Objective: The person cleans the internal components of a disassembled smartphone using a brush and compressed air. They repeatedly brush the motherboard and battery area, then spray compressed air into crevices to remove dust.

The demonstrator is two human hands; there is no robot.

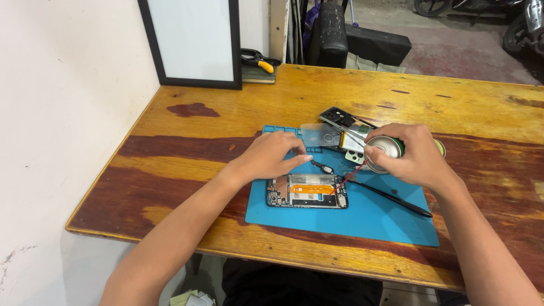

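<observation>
An opened smartphone (307, 191) lies on a blue work mat (362, 218), its inner boards and an orange flex strip exposed. My right hand (412, 154) grips a spray can (384, 152) tipped on its side, and a thin red straw (343, 182) runs from its nozzle down to the phone's right part. My left hand (271, 156) rests on the mat just above the phone, fingers together, with the fingertips near a small black part (324, 166). It holds nothing that I can see.
A black tool (396, 198) lies on the mat right of the phone. Phone parts, a clear cover (320, 136) and a dark back piece (339, 118) sit at the mat's far edge. A framed white board (192, 42) leans on the wall; pliers (258, 59) lie beside it.
</observation>
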